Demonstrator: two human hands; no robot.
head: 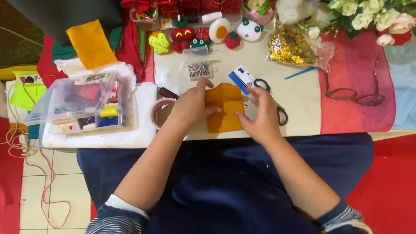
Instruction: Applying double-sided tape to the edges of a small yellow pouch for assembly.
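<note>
Head view: orange felt piece lengthwise toward person.

A low white table is seen from above. An orange felt piece is laid at its near edge, with a blue-and-white card and black-handled scissors just beside it. A roll of tape and a small clear box of pins are placed to the left. A bag of gold sequins and felt toy figures are set at the far side. A pink cloth bearing spectacles is draped over the right end.
</note>
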